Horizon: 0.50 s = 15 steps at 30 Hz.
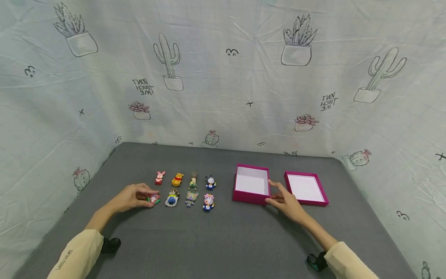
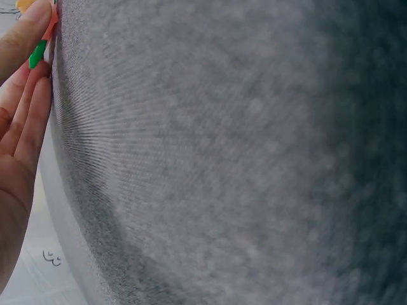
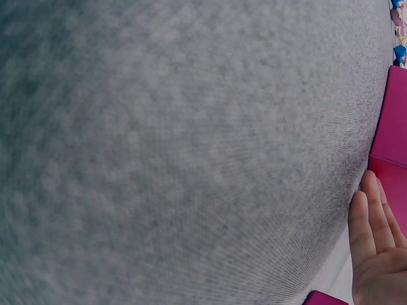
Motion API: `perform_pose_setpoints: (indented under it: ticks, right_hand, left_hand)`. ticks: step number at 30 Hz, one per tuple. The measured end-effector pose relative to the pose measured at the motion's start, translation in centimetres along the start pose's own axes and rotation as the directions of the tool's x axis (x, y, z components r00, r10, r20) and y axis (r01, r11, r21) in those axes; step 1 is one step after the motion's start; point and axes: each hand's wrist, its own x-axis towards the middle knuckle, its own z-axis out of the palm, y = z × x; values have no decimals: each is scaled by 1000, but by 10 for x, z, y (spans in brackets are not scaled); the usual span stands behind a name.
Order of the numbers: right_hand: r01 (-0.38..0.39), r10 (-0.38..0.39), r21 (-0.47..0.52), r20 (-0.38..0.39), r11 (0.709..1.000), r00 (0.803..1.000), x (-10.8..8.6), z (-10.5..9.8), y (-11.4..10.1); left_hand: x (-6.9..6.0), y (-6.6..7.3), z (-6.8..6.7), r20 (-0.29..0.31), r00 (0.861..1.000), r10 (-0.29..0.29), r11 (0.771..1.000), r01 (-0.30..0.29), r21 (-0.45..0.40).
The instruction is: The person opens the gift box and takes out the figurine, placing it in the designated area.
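At the left end of the front row, my left hand (image 1: 134, 198) pinches a small pink figurine with green edges (image 1: 154, 198) between thumb and fingers. In the left wrist view, its green part (image 2: 38, 54) shows beneath the thumb; the rest is mostly covered. My right hand (image 1: 285, 201) rests against the right side of a magenta box (image 1: 251, 198), which is uncovered and white inside. The right wrist view shows that hand's fingers (image 3: 379, 222) fairly straight along the box wall (image 3: 391, 117).
Several cartoon figurines stand in two rows, including a piglet (image 1: 159, 178), a yellow bear (image 1: 177, 179) and a pink-headed figure (image 1: 208, 202). Right of the box lies its magenta lid (image 1: 306, 188), white inside facing up. A patterned curtain (image 1: 216, 77) borders the grey table (image 1: 195, 248).
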Motion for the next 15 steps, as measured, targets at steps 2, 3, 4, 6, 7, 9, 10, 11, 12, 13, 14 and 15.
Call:
perform_pose_setpoints:
  ticks: [2,3,4,6,7,9,10,11,12,13,14,15]
  right_hand:
    - [0,0,1,-2,1000,1000,0,0,0]
    - [2,-2,3,-2,1000,1000,0,0,0]
    - [3,-3,3,-1,1000,1000,0,0,0]
    - [3,-3,5,3,1000,1000,1,0,0]
    - [4,-4,5,4,1000,1000,1,0,0]
    - [3,-3,3,7,1000,1000,1,0,0]
    - [3,-3,0,8,1000,1000,2,0,0]
    - [3,-3,0,6,1000,1000,1,0,0]
    - [1,-1,-3,4,1000,1000,1,0,-1]
    - [2,-2,-3,1,1000,1000,1,0,-1]
    - [0,0,-2,-2,1000,1000,0,0,-1]
    - [1,-1,-3,-4,1000,1000,0,0,-1]
  left_hand:
    - [0,0,0,-15,1000,-8,1000,8,22]
    - [0,0,0,-23,1000,-12,1000,13,26]
    - [-1,0,0,-26,1000,-16,1000,17,25]
    - [-2,0,0,-27,999,-23,1000,24,15]
    - [-3,0,0,-29,999,-25,1000,25,6]
    - [-3,0,0,-34,999,-35,999,34,-4]
    - [-4,0,-1,-36,999,-39,999,39,-5]
    - [-3,0,-1,-38,998,-45,999,45,-1]
    - [-2,0,-1,-40,998,-51,999,51,3]
    - [-1,0,-1,-43,997,-58,998,59,12]
    - [0,1,-2,-46,997,-67,998,68,18]
    - [1,1,-2,-43,997,-71,997,72,24]
